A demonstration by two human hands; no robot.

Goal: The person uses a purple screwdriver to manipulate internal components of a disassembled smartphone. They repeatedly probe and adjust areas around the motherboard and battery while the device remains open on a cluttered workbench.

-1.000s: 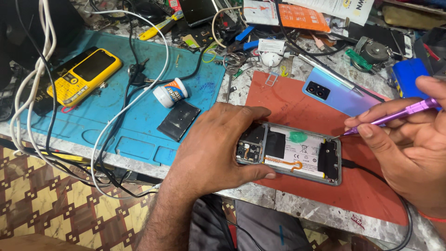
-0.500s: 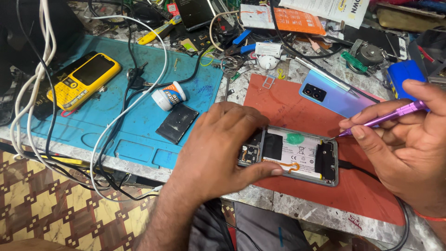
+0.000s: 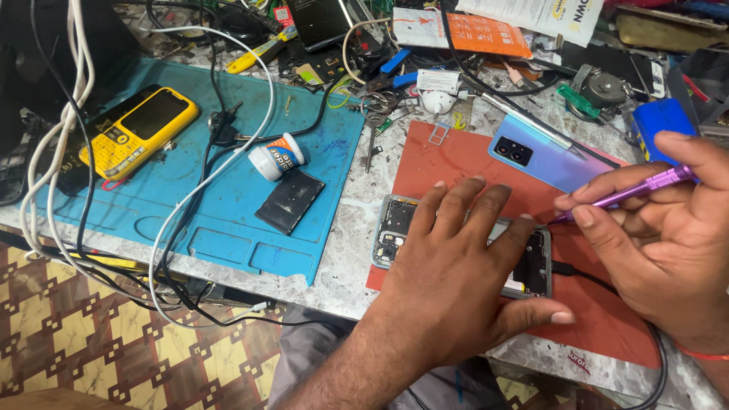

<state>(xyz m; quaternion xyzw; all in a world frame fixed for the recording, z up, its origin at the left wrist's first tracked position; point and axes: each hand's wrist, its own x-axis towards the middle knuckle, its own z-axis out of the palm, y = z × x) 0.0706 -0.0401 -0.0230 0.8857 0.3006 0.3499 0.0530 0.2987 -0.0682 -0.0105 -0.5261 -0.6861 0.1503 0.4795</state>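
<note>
Left hand (image 3: pixel 456 281) now slides flat over the opened grey smartphone (image 3: pixel 395 228), pinning it crosswise on the red mat (image 3: pixel 456 156); right hand (image 3: pixel 661 243) pinches the purple screwdriver (image 3: pixel 645 186), tip nearest the phone's right end.

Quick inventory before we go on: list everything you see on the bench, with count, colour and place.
opened smartphone: 1, silver frame, on the red mat under the left hand
red mat: 1, red, right half of bench
phone back cover: 1, blue-violet, upper part of red mat
screwdriver: 1, purple, in the right hand, tip at the phone
blue mat: 1, blue, left half of bench
keypad phone: 1, yellow, on blue mat
small tub: 1, white, on blue mat
flat black battery: 1, black, on blue mat
cables: several, white and black, left side
left hand: flat on the phone
right hand: gripping the screwdriver
</note>
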